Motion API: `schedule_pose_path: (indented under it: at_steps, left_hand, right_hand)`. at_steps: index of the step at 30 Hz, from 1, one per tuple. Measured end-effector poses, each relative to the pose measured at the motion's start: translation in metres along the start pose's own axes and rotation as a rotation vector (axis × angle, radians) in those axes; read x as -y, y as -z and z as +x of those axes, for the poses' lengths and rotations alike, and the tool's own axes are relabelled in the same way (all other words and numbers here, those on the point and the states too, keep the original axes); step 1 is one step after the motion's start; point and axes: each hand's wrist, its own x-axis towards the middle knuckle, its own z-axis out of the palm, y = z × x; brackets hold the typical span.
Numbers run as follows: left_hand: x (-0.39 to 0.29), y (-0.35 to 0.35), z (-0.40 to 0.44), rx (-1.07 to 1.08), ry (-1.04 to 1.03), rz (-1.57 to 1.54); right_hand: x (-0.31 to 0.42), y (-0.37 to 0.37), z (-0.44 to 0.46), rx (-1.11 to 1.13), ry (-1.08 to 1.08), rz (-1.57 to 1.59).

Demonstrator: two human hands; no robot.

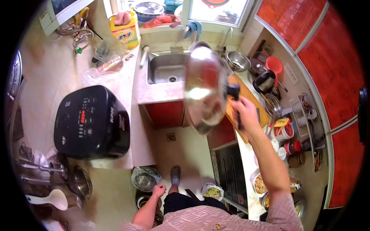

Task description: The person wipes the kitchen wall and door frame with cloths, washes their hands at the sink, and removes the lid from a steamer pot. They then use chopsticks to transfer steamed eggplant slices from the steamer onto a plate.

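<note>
A large shiny metal pot lid (pixel 206 90) hangs on edge in front of me, blurred by motion. My right hand (pixel 246 115) is closed around its black handle (pixel 233 91), over the right-hand counter. Behind the hand lies a wooden cutting board (pixel 246 92), partly hidden by the lid and hand. Down by my left side is my left hand (pixel 159 190), its fingers curled in with nothing visible in them. A clear plastic bag (pixel 146 178) is nearest to it.
A sink (pixel 167 69) is set in the far counter. On the left counter stands a black rice cooker (pixel 92 121). Bowls, jars and a kettle (pixel 265 81) crowd the right wall. A bag of green scraps (pixel 212 191) sits low beside my legs.
</note>
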Motion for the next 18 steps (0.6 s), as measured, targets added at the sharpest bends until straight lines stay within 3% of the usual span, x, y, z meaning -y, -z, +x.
schedule_pose_path:
  at_steps: [2,4,6,8,10,11,12,13,18]
  left_hand:
    - [-0.027,0.021,-0.015,-0.065,0.156,-0.215]
    - [-0.014,0.029,-0.033,-0.114,0.168,-0.189]
    - [0.003,0.026,-0.047,-0.138,0.335,-0.305]
    - [0.008,0.018,-0.063,-0.126,0.653,-0.569]
    - [0.031,0.013,-0.081,0.016,0.121,-0.1]
    - [0.011,0.023,-0.094,-0.151,0.032,0.191]
    - [-0.01,0.029,-0.11,-0.316,-0.054,0.484]
    - [-0.019,0.039,-0.101,-0.194,-0.028,0.715]
    - [-0.077,0.031,-0.114,-0.18,0.141,0.58]
  right_hand:
    - [-0.012,-0.02,0.097,0.066,0.276,-0.487]
    - [0.015,-0.067,0.145,-0.007,0.068,-0.515]
    - [0.005,-0.091,0.199,0.013,0.32,-0.78]
    - [-0.016,-0.112,0.24,0.006,0.291,-0.894]
    - [-0.032,-0.129,0.28,-0.011,0.207,-0.946]
    - [-0.035,-0.134,0.295,0.052,0.056,-0.885]
    - [-0.038,-0.139,0.312,0.084,0.048,-0.973]
    - [-0.042,-0.143,0.329,0.126,0.007,-0.937]
    - [-0.096,-0.176,0.434,0.268,-0.075,-0.982]
